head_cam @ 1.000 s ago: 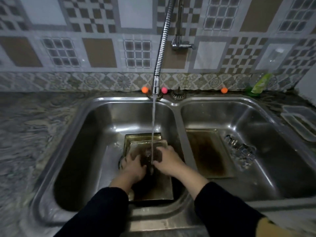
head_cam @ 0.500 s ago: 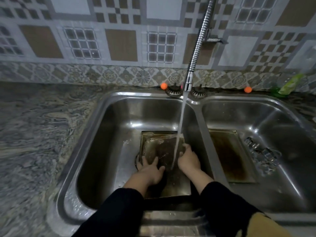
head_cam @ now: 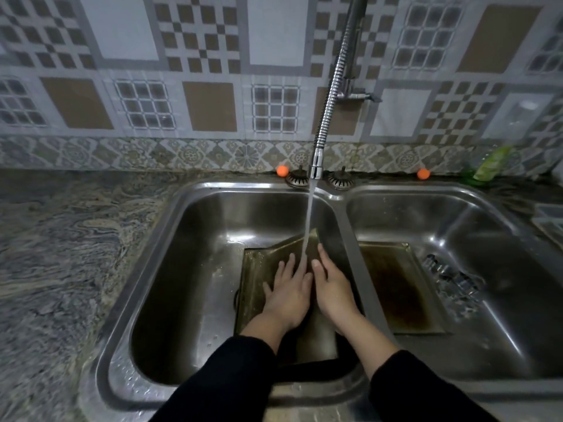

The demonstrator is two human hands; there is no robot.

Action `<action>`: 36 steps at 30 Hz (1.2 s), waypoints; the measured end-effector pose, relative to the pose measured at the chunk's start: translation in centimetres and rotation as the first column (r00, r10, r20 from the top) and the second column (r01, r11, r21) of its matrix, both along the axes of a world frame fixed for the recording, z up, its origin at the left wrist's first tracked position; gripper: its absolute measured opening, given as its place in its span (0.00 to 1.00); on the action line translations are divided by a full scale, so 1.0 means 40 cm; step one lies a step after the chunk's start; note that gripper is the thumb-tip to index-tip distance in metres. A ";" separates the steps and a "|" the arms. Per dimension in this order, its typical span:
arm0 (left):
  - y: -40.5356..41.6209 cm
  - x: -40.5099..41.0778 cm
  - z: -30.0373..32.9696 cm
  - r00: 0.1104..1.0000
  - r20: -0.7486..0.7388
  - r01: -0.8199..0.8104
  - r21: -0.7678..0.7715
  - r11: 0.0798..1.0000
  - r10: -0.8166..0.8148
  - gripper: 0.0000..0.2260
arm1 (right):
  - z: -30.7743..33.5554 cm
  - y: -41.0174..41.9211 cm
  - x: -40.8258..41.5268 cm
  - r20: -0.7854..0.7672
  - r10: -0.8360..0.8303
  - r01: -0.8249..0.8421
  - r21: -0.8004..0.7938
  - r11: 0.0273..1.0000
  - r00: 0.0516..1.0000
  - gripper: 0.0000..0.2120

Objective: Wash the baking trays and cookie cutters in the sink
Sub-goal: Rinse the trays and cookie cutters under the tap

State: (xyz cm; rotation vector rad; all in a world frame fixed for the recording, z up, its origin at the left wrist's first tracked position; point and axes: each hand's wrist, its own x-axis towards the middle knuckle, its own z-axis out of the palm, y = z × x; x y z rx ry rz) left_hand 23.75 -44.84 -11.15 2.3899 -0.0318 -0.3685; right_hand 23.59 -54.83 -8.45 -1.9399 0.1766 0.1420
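Left hand [head_cam: 286,295]: fingers straight and spread, pressed flat on the tilted tray [head_cam: 292,254] in the left basin [head_cam: 189,269]; holds nothing.
Right hand [head_cam: 333,289]: fingers laid flat along the same tray's right side, just beside the left hand; whether the thumb hooks the edge cannot be told.
Tilted tray: far edge raised under the water stream [head_cam: 309,220]. Judged stiff sheet metal, light, slippery when wet; best taken by the raised rim at opposite sides.
Left basin contents: a second tray [head_cam: 256,269] lying flat beneath the tilted one, over the drain.
Right basin [head_cam: 502,300] contents: a stained tray [head_cam: 399,287] lying flat just right of the divider; cookie cutters [head_cam: 451,278] heaped right of it. Cutters judged small, thin-edged, likely to slip and nick fingers.
Faucet [head_cam: 330,105]: behind the divider, running.
Counter [head_cam: 61,239]: left of the left basin.
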 end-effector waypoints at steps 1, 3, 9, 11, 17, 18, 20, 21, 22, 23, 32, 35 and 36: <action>-0.007 0.006 0.013 0.997 0.082 0.010 0.013 1.000 -0.011 0.22 | 0.011 -0.009 -0.004 0.039 0.015 -0.015 0.006 1.000 0.999 0.22; -0.009 0.023 0.035 0.977 0.213 0.020 0.027 0.999 -0.025 0.22 | 0.035 -0.022 -0.010 0.127 0.028 -0.031 0.022 0.999 0.992 0.22; 0.084 0.069 0.056 0.939 0.340 -0.168 0.312 0.935 0.055 0.25 | 0.088 -0.052 -0.013 0.260 0.006 -0.022 0.056 0.998 0.966 0.24; 0.112 0.059 0.064 0.917 0.396 -0.227 0.412 0.883 0.051 0.25 | 0.096 -0.052 -0.013 0.269 0.004 -0.033 0.103 0.994 0.963 0.25; 0.160 0.023 0.095 0.870 0.281 -0.369 -0.170 0.914 0.404 0.29 | 0.101 -0.036 -0.009 0.278 0.040 -0.090 0.173 0.981 0.960 0.27; 0.168 0.023 0.094 0.848 0.268 -0.400 -0.244 0.883 0.458 0.29 | 0.101 -0.033 -0.008 0.280 0.048 -0.095 0.157 0.983 0.959 0.28; 0.185 0.021 0.093 0.809 0.248 -0.445 -0.335 0.831 0.533 0.27 | 0.095 -0.026 -0.002 0.260 0.090 -0.114 0.077 0.990 0.961 0.31; 0.193 0.018 0.092 0.786 0.258 -0.455 -0.375 0.808 0.562 0.26 | 0.089 -0.022 0.004 0.231 0.132 -0.139 0.016 0.990 0.964 0.33; 0.200 0.014 0.091 0.760 0.276 -0.456 -0.419 0.785 0.589 0.24 | 0.082 -0.019 0.012 0.195 0.183 -0.175 -0.058 0.983 0.964 0.35; 0.205 0.009 0.092 0.734 0.295 -0.447 -0.467 0.763 0.611 0.23 | 0.072 -0.015 0.024 0.148 0.231 -0.211 -0.137 0.968 0.962 0.37; 0.132 0.000 0.159 0.616 0.482 -0.300 -0.588 0.751 0.623 0.21 | 0.138 0.070 0.104 0.008 0.284 -0.269 -0.305 0.914 0.959 0.39; 0.078 -0.008 0.187 0.656 0.476 -0.281 -0.567 0.774 0.586 0.22 | 0.192 0.087 0.104 0.135 0.284 -0.283 -0.026 0.959 0.949 0.33; 0.060 -0.013 0.194 0.668 0.499 -0.249 -0.548 0.798 0.552 0.22 | 0.208 0.088 0.105 0.163 0.253 -0.267 0.073 0.961 0.954 0.31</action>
